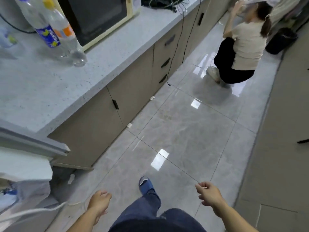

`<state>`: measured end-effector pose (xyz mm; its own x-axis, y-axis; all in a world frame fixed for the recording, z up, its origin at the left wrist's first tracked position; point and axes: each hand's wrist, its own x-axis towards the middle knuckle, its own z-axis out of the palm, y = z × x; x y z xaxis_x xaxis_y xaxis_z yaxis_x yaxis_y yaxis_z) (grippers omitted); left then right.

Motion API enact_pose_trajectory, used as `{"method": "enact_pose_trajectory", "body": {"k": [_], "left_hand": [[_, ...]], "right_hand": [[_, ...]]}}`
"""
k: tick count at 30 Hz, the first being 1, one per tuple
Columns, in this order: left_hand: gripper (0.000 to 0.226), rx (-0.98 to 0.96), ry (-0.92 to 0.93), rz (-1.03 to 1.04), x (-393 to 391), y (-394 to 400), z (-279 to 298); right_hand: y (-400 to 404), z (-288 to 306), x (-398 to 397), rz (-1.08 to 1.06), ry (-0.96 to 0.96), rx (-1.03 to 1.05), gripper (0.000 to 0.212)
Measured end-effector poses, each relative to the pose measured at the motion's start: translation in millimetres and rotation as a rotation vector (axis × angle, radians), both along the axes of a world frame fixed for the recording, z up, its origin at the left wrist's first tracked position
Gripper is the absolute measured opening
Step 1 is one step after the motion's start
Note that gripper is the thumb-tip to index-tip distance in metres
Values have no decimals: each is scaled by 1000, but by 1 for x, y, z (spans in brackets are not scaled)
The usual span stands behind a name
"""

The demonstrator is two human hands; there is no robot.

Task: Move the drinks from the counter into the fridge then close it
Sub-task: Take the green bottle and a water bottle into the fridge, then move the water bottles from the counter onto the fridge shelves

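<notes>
Head camera view, looking down a narrow kitchen aisle. Nearest, at the bottom edge, the left hand hangs empty with fingers loosely curled, and the right hand reaches forward, also empty, thumb and forefinger close together. Between them a leg in dark jeans steps ahead, ending in a blue slipper on the glossy grey tiled floor. At the lower left edge the fridge shows only its white top and part of a door shelf, blurred; whether it stands fully open cannot be told. Just beyond it, the speckled pale counter runs away along the left side, its front edge overhanging beige cabinets with dark handles. Floor between the cabinets and the beige wall on the right is open for walking, apart from small scraps of paper by the cabinet base. On the counter toward the upper left stand two clear drink bottles, touching: one with a blue label and one with an orange label. Behind them sits a cream microwave. A black cable dangles over the counter edge. Farthest, another person crouches on the floor, filling much of the aisle beside a black bin
</notes>
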<state>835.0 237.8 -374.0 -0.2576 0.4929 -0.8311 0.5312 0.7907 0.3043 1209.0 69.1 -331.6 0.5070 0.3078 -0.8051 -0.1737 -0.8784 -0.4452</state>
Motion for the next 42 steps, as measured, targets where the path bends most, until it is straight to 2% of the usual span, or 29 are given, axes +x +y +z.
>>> {"method": "enact_pose_trajectory", "body": {"k": [4, 10, 16, 19, 21, 28, 34, 39, 42], "left_hand": [[26, 93, -106, 57, 48, 51, 24], [18, 196, -232, 257, 102, 105, 61], [11, 266, -147, 502, 123, 132, 86], [9, 313, -86, 651, 132, 136, 96], [15, 354, -79, 709, 138, 144, 105], [16, 570, -64, 874, 141, 190, 150], [18, 834, -55, 939, 96, 264, 191], [19, 1035, -39, 1149, 44, 328, 231], [21, 1115, 3, 1250, 13, 361, 253]], "right_hand": [[50, 5, 39, 72, -26, -31, 15], [130, 11, 89, 226, -107, -68, 21], [229, -18, 127, 397, -200, -22, 34], [307, -25, 132, 486, -84, -17, 22], [360, -22, 127, 642, -32, 46, 15], [495, 50, 14, 969, 109, 416, 3], [564, 122, -108, 1177, 247, 702, 9], [613, 176, -199, 1304, 257, 833, 18], [645, 203, -253, 1301, 252, 919, 20]]}}
